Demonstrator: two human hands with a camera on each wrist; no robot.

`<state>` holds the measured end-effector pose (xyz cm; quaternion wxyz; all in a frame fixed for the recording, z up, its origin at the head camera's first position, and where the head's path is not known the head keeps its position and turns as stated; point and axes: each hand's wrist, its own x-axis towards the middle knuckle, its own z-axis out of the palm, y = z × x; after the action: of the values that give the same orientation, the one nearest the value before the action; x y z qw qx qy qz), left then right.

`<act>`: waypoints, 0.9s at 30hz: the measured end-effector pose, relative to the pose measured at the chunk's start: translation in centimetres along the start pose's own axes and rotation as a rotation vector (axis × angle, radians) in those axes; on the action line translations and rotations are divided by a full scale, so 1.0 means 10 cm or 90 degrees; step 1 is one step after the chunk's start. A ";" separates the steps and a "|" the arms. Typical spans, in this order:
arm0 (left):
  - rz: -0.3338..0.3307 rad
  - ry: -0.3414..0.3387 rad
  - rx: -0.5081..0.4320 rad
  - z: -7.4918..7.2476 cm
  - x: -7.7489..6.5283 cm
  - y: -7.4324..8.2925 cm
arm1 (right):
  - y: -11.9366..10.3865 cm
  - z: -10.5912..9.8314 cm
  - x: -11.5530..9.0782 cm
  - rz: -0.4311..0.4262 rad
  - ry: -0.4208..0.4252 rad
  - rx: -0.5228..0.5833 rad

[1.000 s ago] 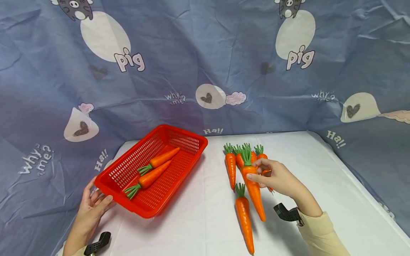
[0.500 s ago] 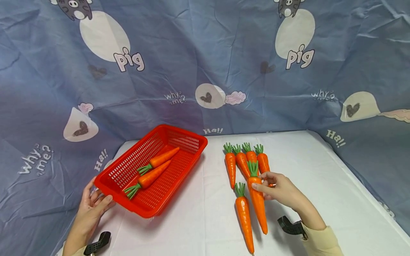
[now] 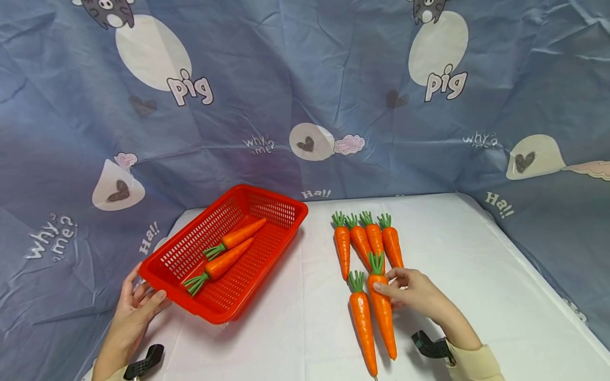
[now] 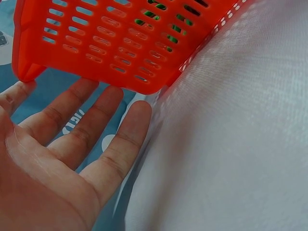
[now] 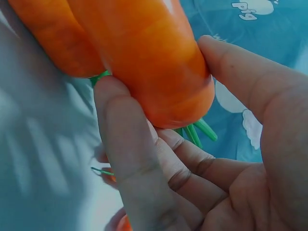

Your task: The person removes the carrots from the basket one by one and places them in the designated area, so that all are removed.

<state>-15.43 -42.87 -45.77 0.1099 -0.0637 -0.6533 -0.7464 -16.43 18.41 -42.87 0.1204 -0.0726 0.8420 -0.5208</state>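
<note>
My right hand (image 3: 414, 291) pinches an orange carrot (image 3: 383, 315) with a green top between thumb and fingers. In the right wrist view, its thick end (image 5: 154, 62) sits between the fingertips. Another carrot (image 3: 363, 330) lies just left of it on the white table. Whether the pinched carrot touches the table, I cannot tell. At the left, my left hand (image 3: 135, 315) holds the near-left end of a red plastic basket (image 3: 264, 280), fingertips against its outer wall in the left wrist view. Two carrots (image 3: 231, 259) lie inside the basket, tops toward the left hand.
Several carrots (image 3: 342, 248) lie side by side behind the right hand, tops away from me. The white tablecloth (image 3: 267, 344) spreads between basket and carrots. A blue patterned curtain (image 3: 238, 106) hangs behind the table and along its sides.
My right hand has brought the pinched carrot toward me, away from the back group, to beside the front carrot. The left hand and the basket have stayed in place.
</note>
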 end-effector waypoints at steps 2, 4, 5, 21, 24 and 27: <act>-0.005 0.003 0.004 0.00 0.00 0.00 | 0.01 0.01 0.00 0.005 -0.005 0.000; -0.009 0.007 0.007 0.01 0.00 0.00 | 0.03 0.03 0.00 0.011 -0.008 0.000; -0.011 0.009 0.009 0.01 0.00 0.00 | 0.05 0.04 0.01 0.013 -0.010 0.001; 0.007 -0.001 -0.005 0.01 -0.01 0.01 | 0.12 0.05 0.02 0.027 -0.030 -0.004; 0.008 -0.004 -0.001 0.01 -0.01 0.00 | 0.13 0.05 0.01 0.030 -0.033 -0.005; 0.008 -0.006 0.004 0.00 0.00 0.00 | 0.13 0.05 0.02 0.031 -0.036 -0.010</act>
<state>-15.38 -42.83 -45.75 0.1118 -0.0713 -0.6556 -0.7434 -16.48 18.54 -44.23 0.1560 -0.0674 0.8437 -0.5092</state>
